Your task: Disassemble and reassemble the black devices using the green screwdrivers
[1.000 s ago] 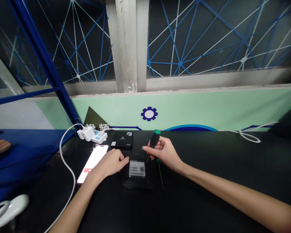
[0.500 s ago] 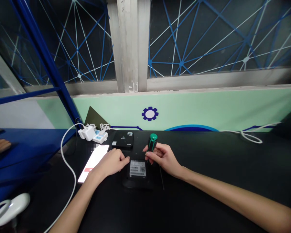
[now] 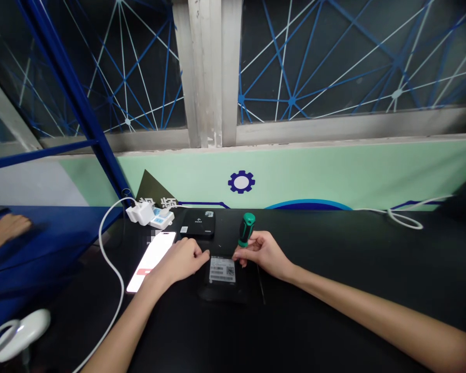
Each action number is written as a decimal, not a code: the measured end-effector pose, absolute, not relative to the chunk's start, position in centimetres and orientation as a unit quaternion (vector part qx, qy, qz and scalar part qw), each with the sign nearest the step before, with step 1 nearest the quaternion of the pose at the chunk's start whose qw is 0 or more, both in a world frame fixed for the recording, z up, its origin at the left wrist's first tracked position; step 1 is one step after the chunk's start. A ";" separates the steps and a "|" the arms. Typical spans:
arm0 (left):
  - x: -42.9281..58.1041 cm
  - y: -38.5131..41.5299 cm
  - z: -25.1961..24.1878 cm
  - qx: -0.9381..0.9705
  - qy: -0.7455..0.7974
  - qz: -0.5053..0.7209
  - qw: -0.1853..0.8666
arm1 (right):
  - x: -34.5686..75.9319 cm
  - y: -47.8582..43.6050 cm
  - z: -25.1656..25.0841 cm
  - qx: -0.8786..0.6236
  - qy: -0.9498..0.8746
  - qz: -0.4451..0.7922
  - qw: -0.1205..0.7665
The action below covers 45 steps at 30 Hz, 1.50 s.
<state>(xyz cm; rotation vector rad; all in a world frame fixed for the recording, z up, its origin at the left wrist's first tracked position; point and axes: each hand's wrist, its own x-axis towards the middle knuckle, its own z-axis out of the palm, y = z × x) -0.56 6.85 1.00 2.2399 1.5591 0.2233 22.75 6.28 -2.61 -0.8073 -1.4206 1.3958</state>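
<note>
Black bench (image 3: 334,316) carries a black box (image 3: 222,292), label side up. Left hand (image 3: 180,260) lies loosely curled, holding nothing, fingertips at the box's left edge; right hand (image 3: 262,254) pinches a green-handled screwdriver (image 3: 247,229) upright beside its right edge.

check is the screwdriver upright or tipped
Nearly upright, leaning slightly: the right hand holds the screwdriver with its green grip pointing up; the tip is hidden behind the hand.

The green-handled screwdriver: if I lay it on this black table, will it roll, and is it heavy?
Its rounded handle may let it roll on the black table. It is probably light: the right hand's fingertips alone hold it.
</note>
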 end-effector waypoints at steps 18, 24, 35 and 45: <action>-0.6 6.8 1.0 0.807 0.558 0.068 0.182 | 23.3 5.9 -3.0 -0.310 -0.682 0.483 0.452; -0.6 6.8 1.0 0.807 0.560 0.064 0.177 | 23.5 5.7 -3.1 -0.298 -0.702 0.463 0.451; -0.5 6.8 1.1 0.805 0.564 0.056 0.176 | 23.1 6.2 -3.8 -0.338 -0.646 0.487 0.481; -0.6 6.9 0.7 0.807 0.561 0.059 0.174 | 22.9 6.3 -3.7 -0.340 -0.580 0.550 0.496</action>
